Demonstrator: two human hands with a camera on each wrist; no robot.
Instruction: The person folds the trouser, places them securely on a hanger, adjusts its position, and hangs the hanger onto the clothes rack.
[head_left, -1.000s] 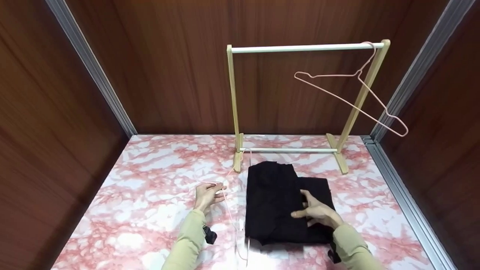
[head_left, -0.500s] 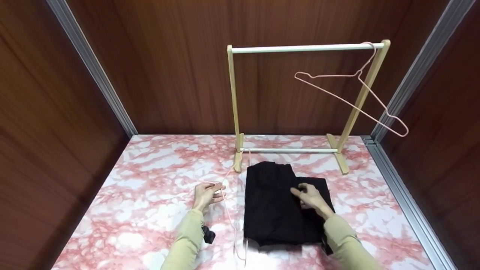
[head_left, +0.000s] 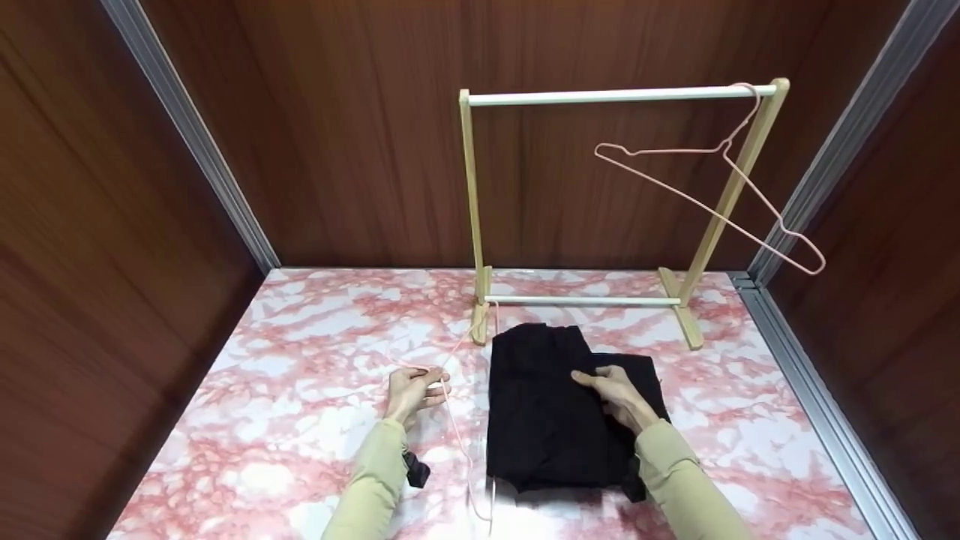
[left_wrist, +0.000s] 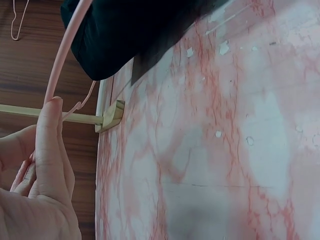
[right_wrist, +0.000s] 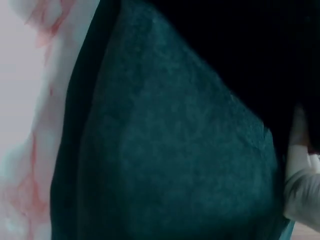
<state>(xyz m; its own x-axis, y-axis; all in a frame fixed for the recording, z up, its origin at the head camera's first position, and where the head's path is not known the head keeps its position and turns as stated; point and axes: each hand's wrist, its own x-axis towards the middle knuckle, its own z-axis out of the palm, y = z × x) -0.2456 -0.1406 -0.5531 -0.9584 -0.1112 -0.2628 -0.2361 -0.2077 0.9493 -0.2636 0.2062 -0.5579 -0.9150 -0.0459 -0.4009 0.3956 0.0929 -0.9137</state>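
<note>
In the head view my left hand (head_left: 412,391) pinches a pink hanger (head_left: 457,427) lying sideways, its hook to the left. The hanger's long bar runs along the left edge of a folded black garment (head_left: 544,412) and goes out of sight there. My right hand (head_left: 616,394) grips the upper layer's right edge, thumb on top, fingers hidden underneath. Seen from the left wrist, the hanger (left_wrist: 65,50) rises from the left hand's fingertips (left_wrist: 51,107). Dark cloth (right_wrist: 175,130) fills most of the right wrist view, with a finger (right_wrist: 299,165) at its right side.
Behind the garment stands a wooden rack (head_left: 472,187) with a white top rail (head_left: 615,96). Another pink hanger (head_left: 679,193) hangs at the rail's right end. Wood-grain walls (head_left: 360,135) enclose the red-and-white marbled table (head_left: 300,375).
My right hand has moved up and left along the garment, from spread fingers to a grip on the upper layer's edge. The left hand stays almost still on the hanger.
</note>
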